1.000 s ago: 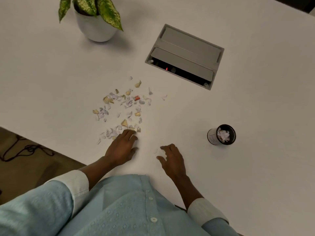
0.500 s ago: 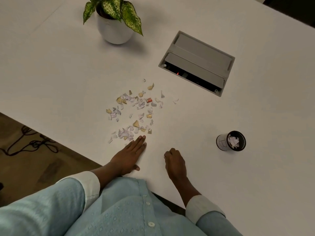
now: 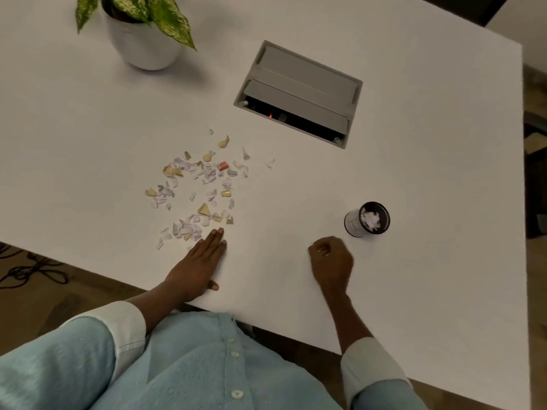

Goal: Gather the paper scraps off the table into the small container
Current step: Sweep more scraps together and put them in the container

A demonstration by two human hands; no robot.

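Observation:
Paper scraps (image 3: 204, 184), white, tan and one red, lie scattered on the white table (image 3: 88, 119) left of centre. My left hand (image 3: 201, 261) rests flat on the table, palm down. Its fingertips touch the near edge of the scatter. My right hand (image 3: 331, 258) is curled into a fist just left of and nearer than the small container (image 3: 352, 224). A pale bit shows between its fingers; the rest of its hold is hidden. The container is a small white cylinder with a dark rim, and white scraps are inside.
A potted plant (image 3: 142, 37) stands at the back left. A grey cable box (image 3: 299, 93) is set into the table behind the scraps, its flap open. The table's near edge runs under my forearms, and its right edge is close to the container.
My right hand closed into a fist and moved right toward the container. My left hand flattened on the table below the scraps. The view shifted.

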